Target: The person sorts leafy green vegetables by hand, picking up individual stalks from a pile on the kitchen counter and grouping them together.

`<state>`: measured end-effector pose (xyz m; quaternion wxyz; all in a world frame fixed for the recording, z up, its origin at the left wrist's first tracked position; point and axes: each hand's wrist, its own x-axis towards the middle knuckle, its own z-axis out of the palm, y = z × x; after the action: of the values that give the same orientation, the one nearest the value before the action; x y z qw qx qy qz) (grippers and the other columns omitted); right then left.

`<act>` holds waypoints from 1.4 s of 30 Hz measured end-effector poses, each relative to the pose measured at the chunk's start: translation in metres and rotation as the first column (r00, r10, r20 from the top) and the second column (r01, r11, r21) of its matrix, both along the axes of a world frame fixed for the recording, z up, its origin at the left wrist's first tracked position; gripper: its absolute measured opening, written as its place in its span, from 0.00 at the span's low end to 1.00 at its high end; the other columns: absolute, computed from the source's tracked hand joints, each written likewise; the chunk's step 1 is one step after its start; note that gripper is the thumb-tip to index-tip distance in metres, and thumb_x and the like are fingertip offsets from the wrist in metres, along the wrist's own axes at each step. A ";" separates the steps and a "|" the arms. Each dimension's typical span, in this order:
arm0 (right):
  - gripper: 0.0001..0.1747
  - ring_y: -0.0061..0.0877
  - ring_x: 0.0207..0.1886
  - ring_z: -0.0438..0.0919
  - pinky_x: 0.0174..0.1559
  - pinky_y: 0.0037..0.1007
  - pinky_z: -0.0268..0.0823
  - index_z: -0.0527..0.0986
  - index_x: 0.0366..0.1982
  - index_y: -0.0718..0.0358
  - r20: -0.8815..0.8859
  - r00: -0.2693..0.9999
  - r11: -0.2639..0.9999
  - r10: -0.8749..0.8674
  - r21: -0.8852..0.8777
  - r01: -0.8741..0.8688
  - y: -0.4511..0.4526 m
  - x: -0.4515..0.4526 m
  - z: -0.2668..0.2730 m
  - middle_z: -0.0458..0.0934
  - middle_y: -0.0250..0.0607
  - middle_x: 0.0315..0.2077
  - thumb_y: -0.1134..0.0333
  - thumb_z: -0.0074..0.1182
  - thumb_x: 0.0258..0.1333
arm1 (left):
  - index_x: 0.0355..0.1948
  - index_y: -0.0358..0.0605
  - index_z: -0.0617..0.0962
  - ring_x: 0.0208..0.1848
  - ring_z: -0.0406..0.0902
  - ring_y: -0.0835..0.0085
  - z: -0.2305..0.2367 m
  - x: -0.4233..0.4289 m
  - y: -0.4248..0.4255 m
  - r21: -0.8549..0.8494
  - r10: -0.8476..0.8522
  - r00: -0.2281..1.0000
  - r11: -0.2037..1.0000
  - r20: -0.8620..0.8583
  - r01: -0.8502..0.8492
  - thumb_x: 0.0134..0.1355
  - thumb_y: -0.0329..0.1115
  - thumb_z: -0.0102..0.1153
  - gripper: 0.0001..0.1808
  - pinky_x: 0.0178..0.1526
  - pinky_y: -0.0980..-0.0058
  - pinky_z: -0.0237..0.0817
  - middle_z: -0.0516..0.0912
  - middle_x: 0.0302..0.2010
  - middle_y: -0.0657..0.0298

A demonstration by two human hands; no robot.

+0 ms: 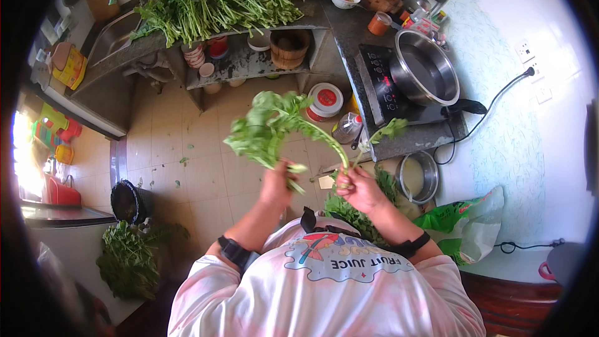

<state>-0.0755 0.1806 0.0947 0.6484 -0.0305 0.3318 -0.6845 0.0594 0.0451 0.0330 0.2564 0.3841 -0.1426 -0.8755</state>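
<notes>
My left hand point(278, 182) is closed around a bunch of leafy green stalks point(262, 135), whose cut ends stick out to its right. Held between the fingers of my right hand point(358, 187) are a long bent green stalk point(334, 145) and a small leafy sprig point(388, 131). The bent stalk's leaves meet those of the bunch, blurred by motion. More leafy greens point(341, 208) lie below my right hand, partly hidden by my forearm. A large heap of the same kind of greens point(220, 7) covers part of the stone counter point(318, 14) ahead.
At the right, a steel pot point(426, 68) stands on a lit induction cooker point(381, 86). Below it are a steel basin point(416, 178) and a green-white plastic bag point(468, 224). A lidded tub point(324, 101) and plastic bottle point(347, 127) stand by the counter. A black bin point(128, 201) and greens point(128, 255) are at left.
</notes>
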 end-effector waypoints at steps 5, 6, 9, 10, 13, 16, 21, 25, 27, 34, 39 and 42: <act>0.10 0.17 0.22 0.63 0.24 0.20 0.55 0.67 0.31 0.62 -0.413 0.681 0.745 0.605 0.594 -0.303 0.064 -0.049 -0.040 0.67 0.32 0.20 0.63 0.42 0.51 | 0.27 0.46 0.67 0.20 0.64 0.80 0.005 0.038 -0.059 -0.103 0.191 0.981 0.976 -0.033 -0.194 0.55 0.32 0.44 0.03 0.23 0.80 0.58 0.70 0.21 0.65; 0.12 0.21 0.24 0.67 0.26 0.24 0.59 0.69 0.26 0.64 -0.457 -0.134 0.439 0.879 0.887 -0.144 0.069 -0.059 -0.053 0.70 0.37 0.20 0.62 0.43 0.49 | 0.29 0.48 0.68 0.22 0.66 0.79 0.009 0.036 -0.060 -0.125 0.163 0.987 0.979 0.008 -0.161 0.54 0.32 0.45 0.02 0.23 0.81 0.58 0.70 0.21 0.67; 0.13 0.23 0.23 0.68 0.27 0.26 0.60 0.69 0.22 0.65 -0.633 0.213 0.640 0.744 0.767 0.046 0.073 -0.060 -0.070 0.70 0.39 0.18 0.61 0.44 0.48 | 0.32 0.50 0.69 0.26 0.68 0.78 -0.003 0.036 -0.053 -0.158 0.044 0.998 0.987 0.037 -0.038 0.54 0.33 0.46 0.04 0.24 0.80 0.58 0.70 0.21 0.68; 0.13 0.22 0.23 0.68 0.27 0.26 0.60 0.69 0.23 0.65 -0.667 0.243 0.681 0.704 0.732 0.034 0.061 -0.052 -0.053 0.70 0.38 0.18 0.62 0.44 0.48 | 0.33 0.50 0.69 0.27 0.68 0.77 -0.011 0.034 -0.045 -0.164 -0.027 0.999 0.986 0.026 0.031 0.53 0.34 0.46 0.06 0.24 0.79 0.58 0.70 0.21 0.68; 0.14 0.24 0.26 0.70 0.29 0.27 0.62 0.66 0.35 0.65 -0.737 0.470 0.839 0.486 0.545 -0.013 0.034 -0.036 -0.051 0.72 0.40 0.23 0.64 0.44 0.47 | 0.34 0.47 0.68 0.25 0.68 0.75 -0.022 0.013 -0.006 -0.117 -0.246 0.967 0.961 0.067 0.252 0.54 0.38 0.47 0.09 0.26 0.78 0.60 0.70 0.22 0.65; 0.12 0.26 0.23 0.71 0.27 0.29 0.62 0.67 0.32 0.64 -0.838 0.360 0.907 0.410 0.415 -0.068 0.005 -0.009 -0.050 0.72 0.40 0.20 0.64 0.41 0.47 | 0.37 0.46 0.67 0.27 0.69 0.73 -0.026 0.001 0.027 -0.019 -0.528 0.846 0.847 0.074 0.531 0.55 0.42 0.44 0.13 0.29 0.74 0.62 0.71 0.23 0.64; 0.14 0.40 0.28 0.73 0.33 0.36 0.62 0.69 0.30 0.67 -0.736 -0.236 0.695 0.634 0.677 -0.244 0.004 0.006 -0.035 0.74 0.48 0.25 0.64 0.41 0.42 | 0.37 0.45 0.70 0.38 0.70 0.70 -0.026 -0.019 0.047 -0.050 -0.661 0.750 0.749 0.000 0.660 0.54 0.43 0.46 0.14 0.42 0.70 0.62 0.73 0.34 0.63; 0.12 0.37 0.28 0.73 0.31 0.33 0.63 0.70 0.29 0.62 -0.855 0.169 0.841 0.491 0.413 -0.351 0.056 -0.020 -0.051 0.74 0.44 0.24 0.63 0.42 0.42 | 0.27 0.47 0.69 0.29 0.70 0.72 -0.024 -0.035 0.046 0.032 -0.555 0.818 0.830 0.152 0.557 0.53 0.37 0.46 0.06 0.38 0.72 0.63 0.72 0.24 0.66; 0.11 0.32 0.24 0.73 0.27 0.32 0.63 0.70 0.29 0.59 -0.925 0.013 0.920 0.379 0.375 -0.112 0.095 -0.030 -0.112 0.74 0.41 0.20 0.63 0.42 0.43 | 0.19 0.50 0.66 0.19 0.65 0.79 -0.016 -0.047 0.053 -0.010 -0.512 0.841 0.853 0.174 0.521 0.53 0.36 0.48 0.08 0.31 0.76 0.62 0.65 0.14 0.71; 0.05 0.38 0.24 0.70 0.27 0.37 0.62 0.70 0.23 0.63 -0.372 0.270 0.314 0.888 0.919 0.237 0.280 -0.089 -0.227 0.71 0.47 0.22 0.74 0.43 0.40 | 0.15 0.52 0.60 0.13 0.50 0.83 -0.024 -0.051 0.059 0.121 -0.537 0.785 0.841 0.309 0.528 0.55 0.40 0.46 0.15 0.18 0.83 0.47 0.54 0.11 0.73; 0.13 0.38 0.34 0.70 0.29 0.34 0.65 0.69 0.35 0.62 -0.278 0.612 0.085 0.740 0.942 0.325 0.364 -0.113 -0.230 0.70 0.47 0.32 0.73 0.44 0.42 | 0.15 0.52 0.60 0.13 0.50 0.82 -0.031 -0.059 0.086 0.161 -0.566 0.686 0.812 0.458 0.561 0.55 0.39 0.46 0.15 0.18 0.82 0.48 0.54 0.11 0.73; 0.20 0.39 0.39 0.68 0.34 0.35 0.64 0.65 0.43 0.59 -0.129 0.589 -0.061 0.798 0.955 0.291 0.387 -0.127 -0.244 0.66 0.47 0.38 0.73 0.44 0.43 | 0.15 0.52 0.61 0.13 0.51 0.82 -0.042 -0.060 0.096 0.259 -0.568 0.637 0.817 0.522 0.516 0.55 0.37 0.46 0.13 0.18 0.81 0.49 0.55 0.11 0.72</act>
<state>-0.2027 0.5676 -0.1497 0.4089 0.0878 0.9083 0.0041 -0.0006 0.1408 -0.0093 -0.0904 0.5805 -0.2841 -0.7577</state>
